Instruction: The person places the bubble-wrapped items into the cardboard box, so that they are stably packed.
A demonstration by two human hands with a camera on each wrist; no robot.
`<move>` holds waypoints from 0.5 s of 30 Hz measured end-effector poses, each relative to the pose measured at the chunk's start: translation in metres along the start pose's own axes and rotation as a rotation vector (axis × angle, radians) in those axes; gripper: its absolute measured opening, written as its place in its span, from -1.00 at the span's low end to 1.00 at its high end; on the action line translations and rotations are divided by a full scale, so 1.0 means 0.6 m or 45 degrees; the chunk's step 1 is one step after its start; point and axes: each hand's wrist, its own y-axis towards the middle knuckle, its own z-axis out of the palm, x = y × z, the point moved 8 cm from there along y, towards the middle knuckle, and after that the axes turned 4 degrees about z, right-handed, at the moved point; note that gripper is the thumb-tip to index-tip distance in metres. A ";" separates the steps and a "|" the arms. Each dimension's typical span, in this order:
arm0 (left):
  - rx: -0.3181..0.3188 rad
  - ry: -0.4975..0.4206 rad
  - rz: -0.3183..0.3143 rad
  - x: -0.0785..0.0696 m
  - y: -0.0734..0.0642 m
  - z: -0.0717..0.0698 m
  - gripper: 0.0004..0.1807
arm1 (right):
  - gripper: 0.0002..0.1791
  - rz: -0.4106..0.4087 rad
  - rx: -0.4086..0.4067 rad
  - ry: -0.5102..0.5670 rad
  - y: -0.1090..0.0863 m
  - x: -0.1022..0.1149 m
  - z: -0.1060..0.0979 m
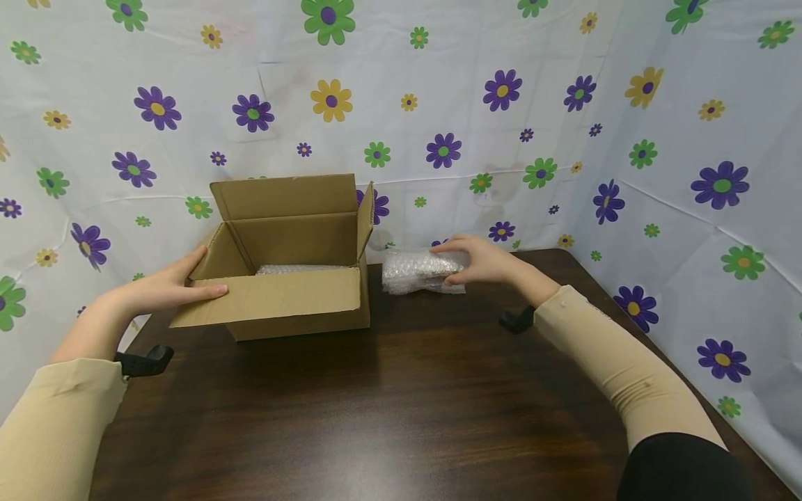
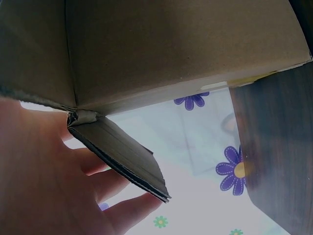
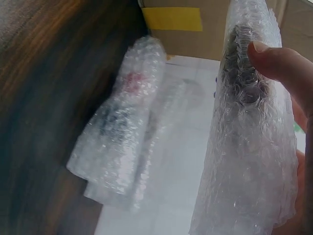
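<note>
An open cardboard box (image 1: 307,323) stands at the back left of the table. My left hand (image 1: 159,284) grips its left front corner, thumb over the front flap (image 1: 282,296). Fingers of that hand lie against the outside of a side flap (image 2: 122,152) in the left wrist view. To the right of the box, my right hand (image 1: 479,261) holds a bubble-wrapped bundle (image 3: 244,142), thumb pressed on the wrap. Something dark shows through the wrap; its kind cannot be told. Another bubble-wrapped bundle (image 3: 117,127) lies beside it on the table.
Bubble wrap (image 1: 294,268) shows inside the box, mostly hidden by the front flap. A flowered cloth (image 1: 388,83) hangs close behind the dark wooden table (image 1: 376,410) and along its right side. The back and right flaps of the box stand up.
</note>
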 end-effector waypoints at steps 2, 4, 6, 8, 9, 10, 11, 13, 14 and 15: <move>-0.001 0.007 -0.005 0.000 0.000 0.000 0.12 | -0.30 -0.009 0.000 -0.003 0.001 0.003 -0.007; -0.003 0.008 -0.003 0.001 0.001 0.000 0.12 | -0.30 -0.006 -0.012 -0.018 0.002 0.007 -0.018; -0.002 0.003 0.000 0.001 0.001 0.000 0.12 | -0.30 -0.003 -0.026 -0.027 0.003 0.013 -0.028; -0.001 -0.002 0.004 0.000 0.001 0.001 0.11 | -0.30 0.001 -0.038 -0.040 0.003 0.019 -0.039; 0.000 -0.004 0.005 0.000 0.001 0.001 0.11 | -0.31 0.008 -0.044 -0.043 0.003 0.022 -0.044; 0.001 -0.005 0.004 0.001 0.001 0.001 0.11 | -0.31 0.007 -0.049 -0.046 0.004 0.025 -0.049; 0.002 -0.004 0.004 0.001 0.001 0.001 0.11 | -0.32 0.007 -0.053 -0.045 0.005 0.026 -0.054; 0.002 -0.001 0.002 0.001 0.001 0.001 0.11 | -0.32 0.010 -0.065 -0.048 0.008 0.029 -0.066; 0.002 0.001 0.002 0.002 0.001 0.001 0.11 | -0.32 0.009 -0.071 -0.044 0.010 0.030 -0.072; 0.003 0.002 0.000 0.002 0.002 0.001 0.11 | -0.31 0.008 -0.077 -0.045 0.012 0.031 -0.078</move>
